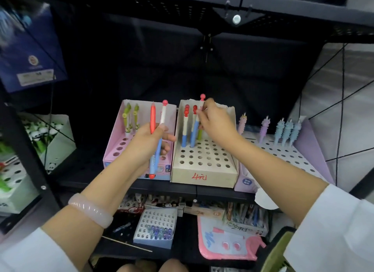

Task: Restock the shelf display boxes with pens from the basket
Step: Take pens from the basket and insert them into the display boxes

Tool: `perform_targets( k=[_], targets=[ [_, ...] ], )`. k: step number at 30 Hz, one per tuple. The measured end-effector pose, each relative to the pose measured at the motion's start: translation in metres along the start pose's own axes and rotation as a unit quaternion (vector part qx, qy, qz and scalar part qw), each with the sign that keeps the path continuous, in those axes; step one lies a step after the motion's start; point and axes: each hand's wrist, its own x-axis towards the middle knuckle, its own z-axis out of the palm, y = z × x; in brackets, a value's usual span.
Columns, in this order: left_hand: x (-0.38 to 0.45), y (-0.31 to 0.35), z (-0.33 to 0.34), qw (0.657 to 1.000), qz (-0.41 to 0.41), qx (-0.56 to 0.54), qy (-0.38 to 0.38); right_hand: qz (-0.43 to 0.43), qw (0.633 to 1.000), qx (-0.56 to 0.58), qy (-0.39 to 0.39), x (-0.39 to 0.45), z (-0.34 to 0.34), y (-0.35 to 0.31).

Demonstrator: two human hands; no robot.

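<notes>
The right hand (214,122) pinches a red-capped pen (201,103) over the beige display box (204,170); the left hand (145,142) grips two spare pens (159,130); a misaligned tip could miss its hole or topple neighbouring pens.

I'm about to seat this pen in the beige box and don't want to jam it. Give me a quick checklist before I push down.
1. Right hand pinches the pen: ok.
2. Pen upright: ok.
3. Free holes in the beige box: ok, many open.
4. Pen tip over a hole: cannot tell, the hand hides it.
5. Left hand holds spare pens clear of the box: ok.
</notes>
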Motion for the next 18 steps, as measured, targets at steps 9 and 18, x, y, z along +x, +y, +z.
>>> perform_targets(
  k=[9,18],
  targets=[
    [-0.004,0.005,-0.004,0.995,0.039,0.087,0.024,0.035,0.999,0.001,-0.031,-0.012,0.011,0.007],
    [-0.005,0.003,0.016,0.995,0.03,0.077,-0.049,0.039,0.945,0.299,-0.126,-0.016,-0.007,-0.034]
  ],
)
